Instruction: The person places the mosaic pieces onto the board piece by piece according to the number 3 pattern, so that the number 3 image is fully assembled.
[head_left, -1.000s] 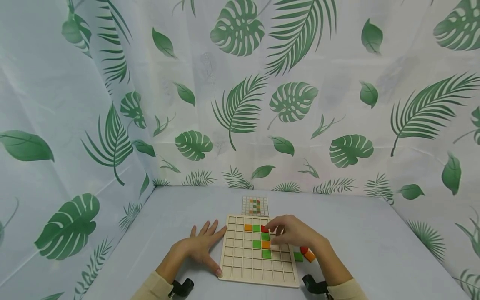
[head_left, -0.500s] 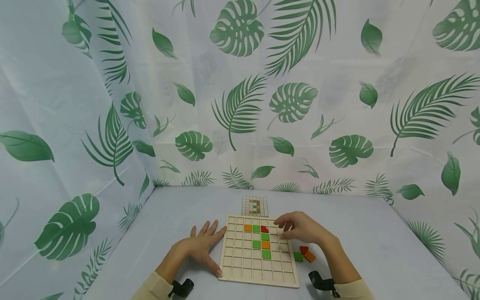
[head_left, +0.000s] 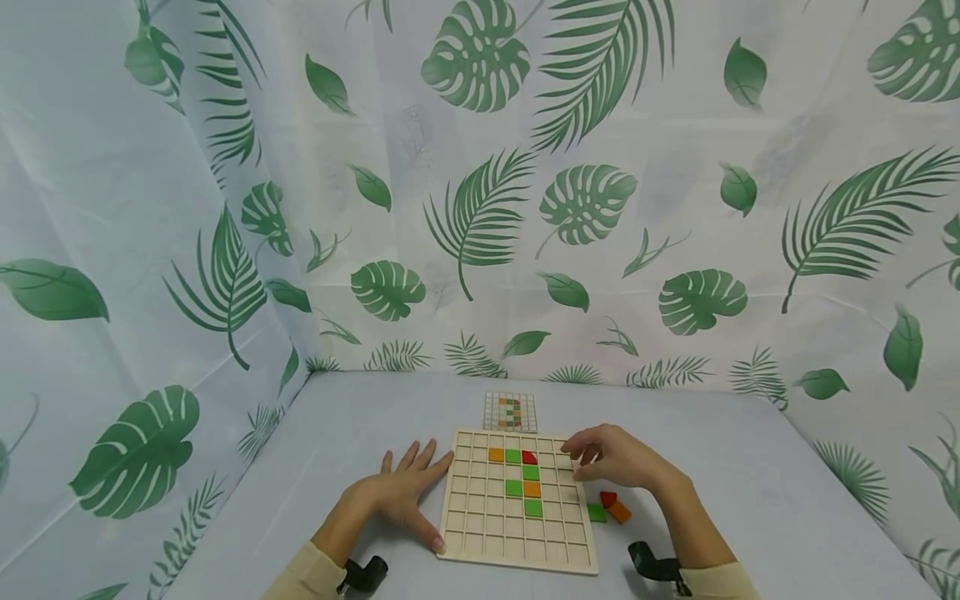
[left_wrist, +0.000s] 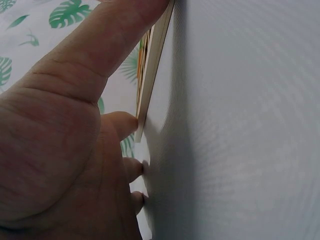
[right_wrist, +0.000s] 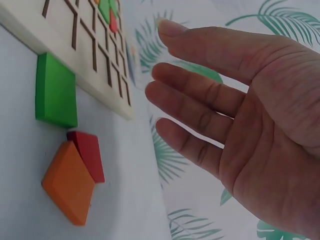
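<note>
A light wooden grid board (head_left: 495, 525) lies on the table, with several green and orange square tiles and a red quarter-round tile (head_left: 529, 458) set in its cells. My left hand (head_left: 397, 496) is spread at the board's left side, its thumb and index finger touching the edge. Over the board's right edge hovers my right hand (head_left: 618, 457), fingers loosely bent with nothing between them. Beside that edge are a green tile (right_wrist: 56, 90), a red tile (right_wrist: 89, 155) and an orange tile (right_wrist: 70, 185). The orange and red ones lie against each other.
A small printed card (head_left: 510, 412) with a coloured grid pattern lies just behind the board. Leaf-print cloth (head_left: 480, 250) hangs behind and to the sides of the pale table (head_left: 712, 467). A black wrist camera (head_left: 654, 562) sits on the right wrist, another (head_left: 366, 575) on the left.
My right hand has drawn away from the red tile in the board's upper row, moving right to the board's edge and uncovering that tile. My left hand stays in place.
</note>
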